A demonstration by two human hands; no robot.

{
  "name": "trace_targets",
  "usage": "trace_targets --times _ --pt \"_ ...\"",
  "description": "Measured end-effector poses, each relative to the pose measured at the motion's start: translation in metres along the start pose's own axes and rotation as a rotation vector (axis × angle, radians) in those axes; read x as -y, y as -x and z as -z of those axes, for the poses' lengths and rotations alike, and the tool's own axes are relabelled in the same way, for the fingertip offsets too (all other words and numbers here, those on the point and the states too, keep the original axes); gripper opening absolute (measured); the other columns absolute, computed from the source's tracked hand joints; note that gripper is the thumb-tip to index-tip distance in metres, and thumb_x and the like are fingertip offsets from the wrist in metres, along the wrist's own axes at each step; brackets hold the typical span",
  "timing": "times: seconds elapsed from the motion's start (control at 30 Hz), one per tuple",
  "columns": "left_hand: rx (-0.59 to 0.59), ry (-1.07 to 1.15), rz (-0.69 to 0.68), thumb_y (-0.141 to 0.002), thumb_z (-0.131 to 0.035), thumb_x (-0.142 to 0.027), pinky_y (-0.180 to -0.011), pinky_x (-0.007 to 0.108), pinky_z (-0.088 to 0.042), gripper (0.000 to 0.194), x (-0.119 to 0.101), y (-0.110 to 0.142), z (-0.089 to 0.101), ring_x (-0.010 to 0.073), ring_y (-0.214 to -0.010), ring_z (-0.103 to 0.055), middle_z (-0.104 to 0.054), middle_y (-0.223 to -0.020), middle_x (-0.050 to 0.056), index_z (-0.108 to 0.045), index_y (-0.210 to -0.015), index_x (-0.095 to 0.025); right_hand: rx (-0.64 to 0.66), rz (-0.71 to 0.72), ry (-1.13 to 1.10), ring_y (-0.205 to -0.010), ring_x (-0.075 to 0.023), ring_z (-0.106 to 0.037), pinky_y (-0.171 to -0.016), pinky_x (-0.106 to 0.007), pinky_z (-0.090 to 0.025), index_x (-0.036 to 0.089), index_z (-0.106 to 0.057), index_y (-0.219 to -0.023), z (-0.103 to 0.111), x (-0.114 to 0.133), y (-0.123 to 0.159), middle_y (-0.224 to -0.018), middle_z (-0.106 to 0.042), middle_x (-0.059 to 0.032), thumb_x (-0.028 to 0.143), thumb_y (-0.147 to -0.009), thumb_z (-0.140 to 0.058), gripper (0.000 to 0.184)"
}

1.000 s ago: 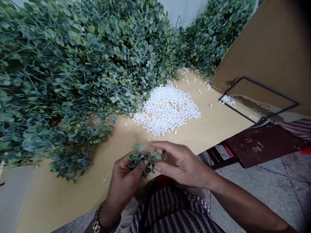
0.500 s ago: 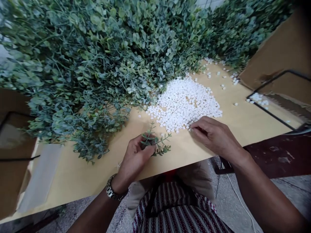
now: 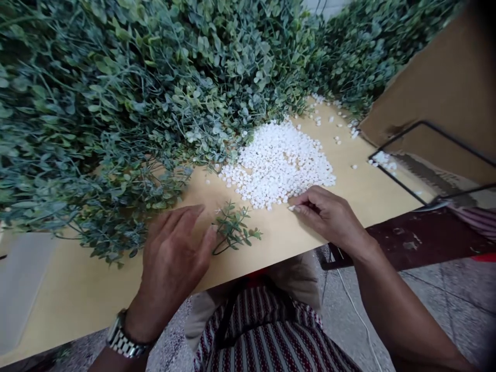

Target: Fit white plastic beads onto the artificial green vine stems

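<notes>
A small green leafy sprig [image 3: 234,230] lies on the tan tabletop [image 3: 96,289] near its front edge. My left hand [image 3: 172,258] rests flat beside it with fingers stretched out, the thumb touching its stem. My right hand [image 3: 329,217] is pinched at the near edge of a heap of small white round pieces [image 3: 277,163], its fingertips closed on one white piece. A wristwatch sits on my left wrist.
A big mass of artificial green foliage [image 3: 127,103] covers the back and left of the table. A brown cardboard sheet [image 3: 445,88] and a black wire frame [image 3: 430,160] stand at the right. A dark red bench [image 3: 426,237] lies below the table's right edge.
My left hand has let go of the sprig, which now lies on the table, and has opened flat. My right hand stays pinched at the white heap's edge.
</notes>
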State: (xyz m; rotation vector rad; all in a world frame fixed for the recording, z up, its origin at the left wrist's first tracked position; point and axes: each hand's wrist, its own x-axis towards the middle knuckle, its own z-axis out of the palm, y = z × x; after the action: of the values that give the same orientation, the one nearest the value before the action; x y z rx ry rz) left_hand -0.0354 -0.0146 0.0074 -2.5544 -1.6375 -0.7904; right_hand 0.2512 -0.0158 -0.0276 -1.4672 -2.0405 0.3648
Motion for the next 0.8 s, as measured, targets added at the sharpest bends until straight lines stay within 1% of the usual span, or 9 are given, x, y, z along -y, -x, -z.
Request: trace_targets --times 0.1,0.2,0.27,0.33,0.43,0.5,0.57,0.67,0.8 --pt "-0.003 -0.101 -0.119 -0.085 -0.051 -0.027 -0.078 0.043 -0.046 0.023 -0.008 -0.003 -0.007 0.0283 -0.089 -0.059 -0.067 -0.095 0.013 -0.061 -0.101 -0.014 -0.025 0.033 0.038 -0.078 -0.0185 -0.059 -0.068 -0.032 -0.046 0.018 -0.06 -0.085 0.0 -0.001 0.002 -0.082 -0.063 -0.0058 0.019 -0.087 -0.052 0.008" --pt "0.002 -0.159 -0.173 -0.085 -0.05 -0.025 -0.074 0.04 -0.043 0.02 -0.014 -0.007 -0.013 0.0268 -0.086 -0.057 -0.066 -0.092 0.011 -0.063 -0.097 -0.015 -0.043 0.081 0.09 -0.079 -0.0195 -0.059 -0.069 -0.033 -0.047 0.018 -0.06 -0.086 -0.002 -0.003 0.004 -0.082 -0.064 -0.007 0.019 -0.088 -0.05 0.01" --pt "0.038 -0.174 -0.197 -0.084 -0.05 -0.024 -0.072 0.04 -0.041 0.018 -0.015 -0.011 -0.015 0.0263 -0.084 -0.055 -0.065 -0.09 0.01 -0.065 -0.093 -0.015 -0.051 0.109 0.136 -0.078 -0.02 -0.059 -0.069 -0.033 -0.047 0.018 -0.06 -0.087 -0.002 -0.004 0.004 -0.081 -0.064 -0.0075 0.018 -0.088 -0.049 0.012" --pt "0.049 -0.17 -0.21 -0.084 -0.05 -0.022 -0.071 0.039 -0.039 0.017 -0.018 -0.013 -0.015 0.0259 -0.083 -0.054 -0.064 -0.089 0.01 -0.065 -0.091 -0.015 -0.048 0.127 0.165 -0.079 -0.0203 -0.059 -0.07 -0.034 -0.047 0.017 -0.06 -0.088 -0.002 -0.003 0.005 -0.081 -0.064 -0.0077 0.016 -0.088 -0.049 0.012" --pt "-0.017 -0.124 -0.238 -0.085 -0.051 -0.021 -0.072 0.038 -0.038 0.017 -0.028 -0.014 -0.013 0.0246 -0.083 -0.052 -0.063 -0.089 0.01 -0.064 -0.092 -0.014 -0.047 0.155 0.169 -0.081 -0.0207 -0.06 -0.073 -0.035 -0.048 0.017 -0.06 -0.09 -0.002 -0.002 0.006 -0.083 -0.065 -0.0083 0.013 -0.086 -0.05 0.011" --pt "-0.012 -0.061 -0.303 -0.085 -0.05 -0.021 -0.073 0.038 -0.037 0.016 -0.039 -0.014 -0.013 0.0237 -0.083 -0.051 -0.063 -0.089 0.009 -0.062 -0.093 -0.014 -0.066 0.163 0.169 -0.083 -0.0209 -0.06 -0.074 -0.035 -0.048 0.017 -0.059 -0.089 -0.003 -0.001 0.006 -0.084 -0.065 -0.0088 0.012 -0.084 -0.051 0.011" --pt "0.078 -0.015 -0.388 -0.086 -0.05 -0.019 -0.077 0.039 -0.037 0.017 -0.052 -0.013 -0.017 0.0233 -0.085 -0.05 -0.062 -0.091 0.009 -0.061 -0.098 -0.014 -0.099 0.181 0.171 -0.082 -0.0206 -0.06 -0.074 -0.035 -0.048 0.018 -0.059 -0.088 -0.005 -0.001 0.007 -0.085 -0.065 -0.0084 0.011 -0.083 -0.052 0.011" --pt "0.249 -0.036 -0.471 -0.086 -0.048 -0.018 -0.081 0.041 -0.036 0.027 -0.071 -0.016 -0.028 0.0241 -0.088 -0.049 -0.06 -0.095 0.009 -0.055 -0.112 -0.011 -0.125 0.221 0.185 -0.078 -0.0202 -0.059 -0.072 -0.035 -0.047 0.019 -0.059 -0.085 -0.007 -0.002 0.008 -0.081 -0.065 -0.0071 0.012 -0.082 -0.052 0.01" --pt "0.359 -0.068 -0.483 -0.088 -0.043 -0.016 -0.084 0.041 -0.035 0.036 -0.085 -0.023 -0.045 0.0249 -0.095 -0.047 -0.057 -0.106 0.011 -0.046 -0.124 -0.008 -0.105 0.2 0.14 -0.076 -0.0195 -0.058 -0.069 -0.034 -0.048 0.018 -0.059 -0.094 -0.005 -0.004 0.006 -0.081 -0.063 -0.0068 0.012 -0.082 -0.051 0.015"
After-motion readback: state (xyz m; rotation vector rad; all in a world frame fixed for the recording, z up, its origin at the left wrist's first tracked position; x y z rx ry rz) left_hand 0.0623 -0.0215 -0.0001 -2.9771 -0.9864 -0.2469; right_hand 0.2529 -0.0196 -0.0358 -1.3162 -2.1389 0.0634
